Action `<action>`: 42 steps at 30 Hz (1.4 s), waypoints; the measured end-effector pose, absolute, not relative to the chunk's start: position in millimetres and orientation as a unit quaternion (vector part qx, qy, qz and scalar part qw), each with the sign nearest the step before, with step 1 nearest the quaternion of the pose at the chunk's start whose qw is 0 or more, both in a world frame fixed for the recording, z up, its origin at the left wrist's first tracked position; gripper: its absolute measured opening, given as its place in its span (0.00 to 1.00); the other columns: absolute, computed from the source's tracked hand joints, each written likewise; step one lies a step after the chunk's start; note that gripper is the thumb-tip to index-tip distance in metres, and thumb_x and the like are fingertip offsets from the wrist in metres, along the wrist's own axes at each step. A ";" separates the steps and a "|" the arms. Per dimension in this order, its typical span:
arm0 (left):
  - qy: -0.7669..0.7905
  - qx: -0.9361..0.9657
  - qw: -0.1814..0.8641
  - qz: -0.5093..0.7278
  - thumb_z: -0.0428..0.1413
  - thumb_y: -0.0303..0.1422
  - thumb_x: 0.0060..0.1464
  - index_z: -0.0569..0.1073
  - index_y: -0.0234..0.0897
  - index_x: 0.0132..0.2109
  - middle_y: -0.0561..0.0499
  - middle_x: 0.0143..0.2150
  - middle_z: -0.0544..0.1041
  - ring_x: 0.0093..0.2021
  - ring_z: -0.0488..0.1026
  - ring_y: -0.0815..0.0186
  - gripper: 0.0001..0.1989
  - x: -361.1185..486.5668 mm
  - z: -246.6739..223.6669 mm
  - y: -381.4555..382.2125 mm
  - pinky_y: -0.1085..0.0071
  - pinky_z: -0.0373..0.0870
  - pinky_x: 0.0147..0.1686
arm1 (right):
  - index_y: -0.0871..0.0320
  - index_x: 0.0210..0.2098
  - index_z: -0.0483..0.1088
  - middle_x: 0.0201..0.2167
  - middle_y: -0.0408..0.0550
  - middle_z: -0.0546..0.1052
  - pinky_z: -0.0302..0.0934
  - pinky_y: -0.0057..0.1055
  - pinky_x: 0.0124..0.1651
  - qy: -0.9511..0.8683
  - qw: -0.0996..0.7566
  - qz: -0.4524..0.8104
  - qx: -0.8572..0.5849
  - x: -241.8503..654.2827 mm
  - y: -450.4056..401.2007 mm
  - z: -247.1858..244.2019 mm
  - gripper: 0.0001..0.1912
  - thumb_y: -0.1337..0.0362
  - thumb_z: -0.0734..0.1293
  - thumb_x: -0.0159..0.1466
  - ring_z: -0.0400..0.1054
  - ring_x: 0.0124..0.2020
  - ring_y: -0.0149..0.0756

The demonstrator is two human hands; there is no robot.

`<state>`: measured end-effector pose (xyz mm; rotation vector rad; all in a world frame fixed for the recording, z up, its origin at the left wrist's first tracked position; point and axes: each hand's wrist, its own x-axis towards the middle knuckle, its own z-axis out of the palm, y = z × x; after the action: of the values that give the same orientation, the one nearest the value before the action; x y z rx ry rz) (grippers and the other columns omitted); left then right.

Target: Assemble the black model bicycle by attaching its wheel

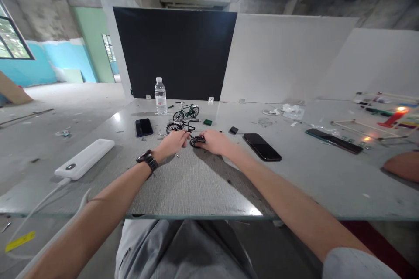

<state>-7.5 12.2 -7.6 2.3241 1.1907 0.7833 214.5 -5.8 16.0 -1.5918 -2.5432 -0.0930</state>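
Observation:
A small black model bicycle (174,128) is on the table between and just beyond my hands. My left hand (173,143), with a dark watch at its wrist, has its fingertips pinched at the near side of the bicycle's frame. My right hand (213,141) is closed on a small black spoked wheel (197,141) low over the tabletop. My fingers cover part of the wheel and frame, so I cannot tell whether the two are joined. Behind them stands a green model bicycle (187,112).
Around the bicycles lie a green block (207,122), a small black piece (233,130) and phones (144,127) (262,146). A water bottle (160,96) stands behind; a corded white power bank (85,158) lies left. Another person's arm (403,166) rests at right near a stick frame (369,130).

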 end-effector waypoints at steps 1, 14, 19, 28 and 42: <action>0.426 0.834 0.207 0.284 0.40 0.42 0.75 0.74 0.39 0.42 0.48 0.31 0.82 0.35 0.79 0.60 0.22 -7.6 -7.9 12.2 0.66 0.71 0.39 | 0.58 0.45 0.80 0.41 0.60 0.83 0.61 0.37 0.36 -0.847 0.080 -0.021 -0.524 216.4 -4.2 14.8 0.19 0.48 0.69 0.73 0.78 0.42 0.52; 0.424 0.835 0.214 0.277 0.40 0.41 0.75 0.72 0.39 0.41 0.46 0.35 0.84 0.37 0.79 0.59 0.20 -7.8 -2.5 7.6 0.66 0.71 0.40 | 0.56 0.46 0.67 0.39 0.49 0.80 0.60 0.34 0.39 -0.796 0.322 0.141 -0.493 215.0 -5.6 10.2 0.12 0.55 0.68 0.73 0.72 0.36 0.40; 0.419 0.843 0.198 0.274 0.40 0.39 0.75 0.72 0.39 0.39 0.47 0.36 0.84 0.34 0.78 0.61 0.20 -7.3 -1.8 7.8 0.66 0.70 0.40 | 0.55 0.46 0.67 0.38 0.48 0.80 0.61 0.36 0.40 -0.794 0.346 0.142 -0.480 215.5 -5.3 8.2 0.14 0.51 0.68 0.72 0.73 0.36 0.40; 0.442 0.821 0.187 0.309 0.40 0.42 0.75 0.74 0.39 0.42 0.47 0.35 0.84 0.34 0.77 0.60 0.22 -6.2 -4.0 9.5 0.66 0.69 0.39 | 0.55 0.48 0.67 0.42 0.52 0.81 0.65 0.37 0.43 -0.791 0.379 0.145 -0.457 215.1 -0.8 3.4 0.18 0.47 0.67 0.72 0.75 0.39 0.43; 0.488 0.794 0.156 0.327 0.40 0.42 0.75 0.75 0.40 0.42 0.48 0.33 0.82 0.35 0.76 0.59 0.22 -6.3 -0.6 7.8 0.66 0.69 0.38 | 0.54 0.48 0.67 0.39 0.49 0.82 0.63 0.35 0.38 -0.795 0.383 0.144 -0.449 208.6 -12.9 11.1 0.17 0.48 0.67 0.72 0.74 0.36 0.41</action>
<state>-6.3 7.8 -0.6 2.2733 1.3987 0.9359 208.6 -12.9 11.1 -1.1441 -2.0266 0.3663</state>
